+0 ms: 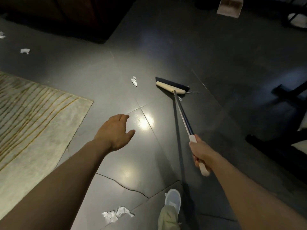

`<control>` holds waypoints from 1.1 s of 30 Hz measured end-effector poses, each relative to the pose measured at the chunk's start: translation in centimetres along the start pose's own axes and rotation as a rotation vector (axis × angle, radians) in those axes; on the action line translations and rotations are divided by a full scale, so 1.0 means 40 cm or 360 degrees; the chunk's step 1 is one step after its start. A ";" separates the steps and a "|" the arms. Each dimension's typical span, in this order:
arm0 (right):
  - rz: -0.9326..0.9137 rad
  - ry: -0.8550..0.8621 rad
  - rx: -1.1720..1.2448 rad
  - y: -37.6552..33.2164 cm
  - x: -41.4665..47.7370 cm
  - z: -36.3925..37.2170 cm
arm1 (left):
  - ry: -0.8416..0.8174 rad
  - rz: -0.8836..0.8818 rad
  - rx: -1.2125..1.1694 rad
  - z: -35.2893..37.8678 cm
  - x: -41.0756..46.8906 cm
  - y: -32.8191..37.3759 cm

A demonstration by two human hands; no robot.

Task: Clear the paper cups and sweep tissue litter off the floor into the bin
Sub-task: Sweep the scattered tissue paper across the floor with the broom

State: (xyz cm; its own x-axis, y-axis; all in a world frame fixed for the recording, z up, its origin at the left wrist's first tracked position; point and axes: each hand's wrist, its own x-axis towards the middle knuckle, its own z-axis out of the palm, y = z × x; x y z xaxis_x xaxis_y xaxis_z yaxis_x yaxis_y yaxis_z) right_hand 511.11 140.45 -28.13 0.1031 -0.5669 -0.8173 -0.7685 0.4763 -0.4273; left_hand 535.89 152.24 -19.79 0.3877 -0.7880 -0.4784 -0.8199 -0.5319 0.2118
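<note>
- The rug is lying at nine o'clock; a small tissue bit is waiting past it at ten o'clock.
- The left hand is hanging free, fingers loose and apart, holding nothing, maybe for balance.
- A tissue ball is sitting at nine o'clock of the broom head, not touching, likely next to be swept.
- The right hand is squeezing the broom handle to steer it.
- The dustpan is waiting at one o'clock.
- No writing, cups or bin are showing.

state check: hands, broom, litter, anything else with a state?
broom: head down on floor
right hand: grips broom handle
left hand: open, empty
middle tissue: on floor, unswept
near tissue: on floor, unswept
far-left tissue: on floor, unswept
dustpan: untouched, far from broom
</note>
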 end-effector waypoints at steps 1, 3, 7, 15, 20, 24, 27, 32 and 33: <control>0.0002 0.0010 -0.0016 0.036 -0.035 0.024 | 0.0003 0.0023 0.0010 0.006 -0.028 -0.011; 0.0032 0.0025 -0.0030 0.111 -0.107 0.077 | 0.0009 0.0072 0.0043 0.021 -0.089 -0.030; 0.0097 0.0072 0.0020 0.250 -0.279 0.200 | -0.0014 0.0195 0.0068 0.072 -0.220 -0.067; 0.0020 0.0166 0.0416 0.403 -0.485 0.318 | -0.0129 0.0364 0.0124 0.164 -0.389 -0.078; -0.0080 0.0334 0.0557 0.349 -0.494 0.257 | -0.0093 0.0426 0.0101 0.150 -0.412 -0.079; -0.0083 0.0404 0.0606 0.320 -0.472 0.216 | -0.0073 0.0404 0.0135 0.137 -0.400 -0.105; -0.0103 0.0412 0.0649 0.302 -0.454 0.178 | -0.0090 0.0380 0.0169 0.137 -0.388 -0.107; -0.0133 0.0433 0.0607 0.254 -0.395 0.087 | -0.0085 0.0360 0.0156 0.130 -0.347 -0.074; -0.0141 0.0430 0.0580 0.241 -0.372 0.067 | -0.0078 0.0352 0.0147 0.128 -0.335 -0.064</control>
State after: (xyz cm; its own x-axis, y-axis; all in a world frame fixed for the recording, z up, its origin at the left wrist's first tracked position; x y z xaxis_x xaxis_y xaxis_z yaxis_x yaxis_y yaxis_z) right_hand 503.86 155.29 -21.12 -0.0472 -0.7477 -0.6624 -0.4869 0.5962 -0.6383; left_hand 530.64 165.75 -18.29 0.1754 -0.8649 -0.4704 -0.9184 -0.3159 0.2384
